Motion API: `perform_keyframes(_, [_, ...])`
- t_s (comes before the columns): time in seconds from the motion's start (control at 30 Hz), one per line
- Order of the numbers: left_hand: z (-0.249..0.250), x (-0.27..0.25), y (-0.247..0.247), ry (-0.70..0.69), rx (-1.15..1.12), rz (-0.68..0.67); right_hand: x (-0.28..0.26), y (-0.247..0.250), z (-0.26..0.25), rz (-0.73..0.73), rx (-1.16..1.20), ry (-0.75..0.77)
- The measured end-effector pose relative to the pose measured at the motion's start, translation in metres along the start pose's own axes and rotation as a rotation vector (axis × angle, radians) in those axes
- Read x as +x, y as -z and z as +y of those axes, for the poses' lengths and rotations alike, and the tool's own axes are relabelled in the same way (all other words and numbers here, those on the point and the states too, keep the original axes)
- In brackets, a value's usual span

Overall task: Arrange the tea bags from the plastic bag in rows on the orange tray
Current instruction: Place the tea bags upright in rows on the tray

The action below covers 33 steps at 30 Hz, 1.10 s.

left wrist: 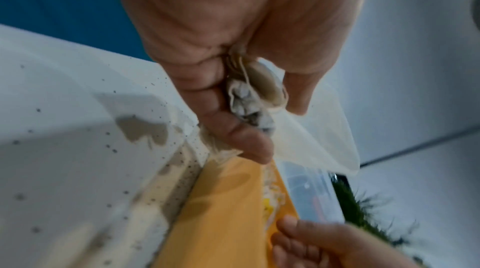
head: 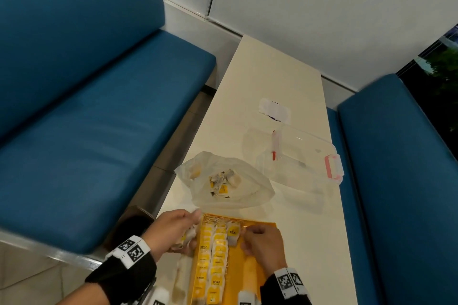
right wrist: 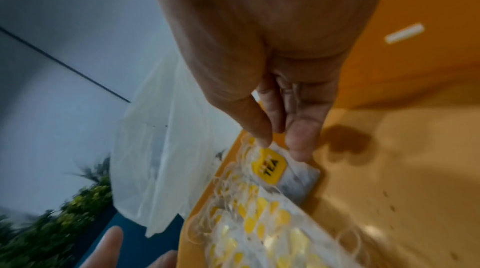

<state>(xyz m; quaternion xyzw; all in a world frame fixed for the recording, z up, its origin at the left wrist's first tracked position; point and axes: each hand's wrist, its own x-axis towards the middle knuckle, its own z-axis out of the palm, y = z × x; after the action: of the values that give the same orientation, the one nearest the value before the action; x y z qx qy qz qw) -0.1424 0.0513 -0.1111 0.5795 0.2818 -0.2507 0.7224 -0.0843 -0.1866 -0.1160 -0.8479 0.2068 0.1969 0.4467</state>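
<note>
Nearest, my right hand (head: 264,242), fingertips pinching, is setting a tea bag (head: 233,233) onto the orange tray (head: 260,226) beside two filled rows (head: 213,262). My left hand (head: 173,233) is clutching spare tea bags (left wrist: 253,96). Beyond, the plastic bag (head: 223,181) is holding more; farther, a clear lidded box (head: 302,156).

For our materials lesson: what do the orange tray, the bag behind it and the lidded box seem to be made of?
Orange tray: probably hard plastic, smooth with a slight gloss; light glints on it.
Plastic bag: thin translucent film, crinkled; the tea bags show through.
Lidded box: clear rigid plastic with a pink clasp; the table shows through.
</note>
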Motion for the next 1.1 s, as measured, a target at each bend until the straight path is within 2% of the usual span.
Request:
perform_keyframes(0.1, [0.010,-0.005,0.005,0.105,-0.266,-0.104,-0.012,0.008,-0.018,-0.003,-0.125,0.210])
perform_keyframes(0.23, [0.015,-0.003,0.000,0.169,-0.476,-0.129,-0.038,-0.001,-0.049,-0.183,-0.180,0.488])
perform_keyframes(0.3, [0.017,-0.003,-0.004,0.161,-0.520,-0.123,-0.048,-0.008,-0.057,-0.272,-0.197,0.537])
perform_keyframes(0.4, [0.015,0.000,-0.005,0.147,-0.554,-0.111,-0.052,-0.018,-0.060,-0.345,-0.180,0.472])
perform_keyframes(0.53, [0.013,-0.002,-0.007,0.140,-0.609,-0.132,-0.047,-0.020,-0.059,-0.338,-0.125,0.313])
perform_keyframes(0.67, [0.013,-0.006,-0.011,0.125,-0.672,-0.147,-0.054,-0.022,-0.062,-0.557,0.003,0.044])
perform_keyframes(0.73, [0.013,-0.006,-0.013,0.110,-0.703,-0.119,-0.057,-0.025,-0.063,-0.645,0.094,-0.020])
perform_keyframes(0.93, [0.015,-0.007,-0.016,0.073,-0.749,-0.129,-0.058,-0.029,-0.053,-0.652,0.277,-0.025])
perform_keyframes(1.1, [0.012,-0.008,-0.012,0.045,-0.712,-0.113,-0.055,-0.024,-0.043,-0.524,0.387,0.099])
